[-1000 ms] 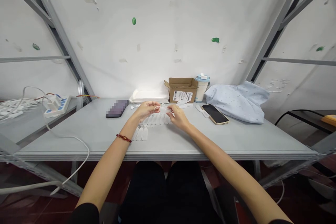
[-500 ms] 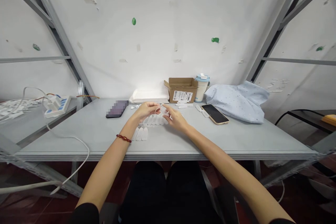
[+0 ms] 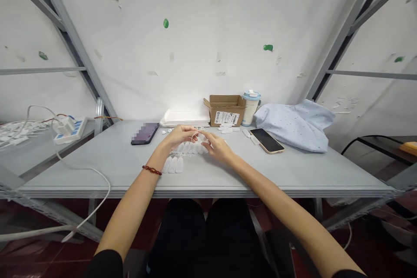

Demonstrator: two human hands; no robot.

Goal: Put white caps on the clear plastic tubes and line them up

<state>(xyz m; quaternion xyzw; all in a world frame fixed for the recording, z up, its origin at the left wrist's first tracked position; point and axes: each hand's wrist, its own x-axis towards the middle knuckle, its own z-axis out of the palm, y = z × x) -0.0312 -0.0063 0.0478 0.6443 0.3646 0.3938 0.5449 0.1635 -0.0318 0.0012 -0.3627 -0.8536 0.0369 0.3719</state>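
Note:
My left hand, with a red beaded bracelet on its wrist, is closed in a pinch on a thin white cord that bends in a loop. Close against it, my right hand is closed on a small translucent white piece, partly hidden by the fingers. Both sets of fingertips meet just above the table. Beneath them lies a row of rounded translucent white pieces, several side by side. Three more such pieces lie in front, nearer the table edge, with thin cord at their tops.
At the back stand a white tray stack, an open cardboard box and a lidded cup. A phone and a pale blue cloth are right; a dark phone and a power strip left.
My right fingers have shifted slightly left toward the left fingertips, over the white piece. The view has tilted a little; the things on the table keep their places.

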